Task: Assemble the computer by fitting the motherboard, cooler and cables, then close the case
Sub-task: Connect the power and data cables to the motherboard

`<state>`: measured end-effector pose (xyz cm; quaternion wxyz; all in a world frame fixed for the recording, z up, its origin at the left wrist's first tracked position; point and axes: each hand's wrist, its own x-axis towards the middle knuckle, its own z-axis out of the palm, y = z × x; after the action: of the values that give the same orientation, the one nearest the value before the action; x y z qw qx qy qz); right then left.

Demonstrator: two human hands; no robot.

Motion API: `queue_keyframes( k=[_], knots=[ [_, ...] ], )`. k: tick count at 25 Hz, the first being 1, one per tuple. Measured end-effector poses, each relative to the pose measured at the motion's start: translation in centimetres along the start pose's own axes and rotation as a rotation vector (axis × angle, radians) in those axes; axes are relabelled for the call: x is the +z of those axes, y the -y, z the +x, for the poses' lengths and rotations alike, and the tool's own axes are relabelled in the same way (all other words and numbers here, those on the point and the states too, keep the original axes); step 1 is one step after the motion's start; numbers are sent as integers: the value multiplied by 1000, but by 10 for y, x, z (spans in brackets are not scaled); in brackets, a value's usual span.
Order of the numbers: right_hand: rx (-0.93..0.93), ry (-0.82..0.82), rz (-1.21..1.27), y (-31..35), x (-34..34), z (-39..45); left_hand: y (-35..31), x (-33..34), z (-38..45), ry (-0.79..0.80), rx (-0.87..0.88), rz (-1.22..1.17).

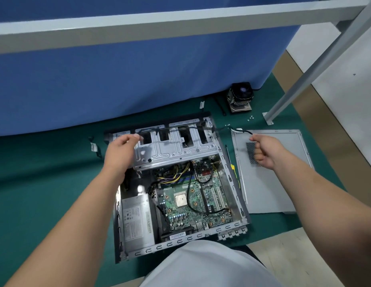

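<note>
The open grey computer case [234,179] lies on a green mat, with the green motherboard [192,212] seated inside and its bare CPU [181,200] showing. A black cable [203,128] runs across the drive cage [176,146] at the far end of the case. My left hand [120,150] pinches this cable at the cage's left end. My right hand [265,151] holds its other end, pulled out past the case's right wall. The cooler [240,98] with its fan stands apart on the mat, far right. The grey side panel [269,175] lies flat to the right of the case.
A silver power supply [136,220] fills the case's near left corner. A screwdriver [232,162] lies between case and panel. Small screws [251,118] sit near a metal frame leg [284,100]. A blue partition [139,79] blocks the far side. Loose cables [94,147] lie left.
</note>
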<state>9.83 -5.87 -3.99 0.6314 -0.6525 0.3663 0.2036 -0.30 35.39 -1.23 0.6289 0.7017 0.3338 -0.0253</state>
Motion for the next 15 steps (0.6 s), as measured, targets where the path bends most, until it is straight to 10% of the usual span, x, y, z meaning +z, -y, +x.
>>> queue_keyframes(
  k=[7,15],
  knots=[
    [57,518,352,5,60,-33,-36,18,36,73,-9,-258],
    [113,736,477,2,98,-50,-62,46,64,51,31,-114]
  ],
)
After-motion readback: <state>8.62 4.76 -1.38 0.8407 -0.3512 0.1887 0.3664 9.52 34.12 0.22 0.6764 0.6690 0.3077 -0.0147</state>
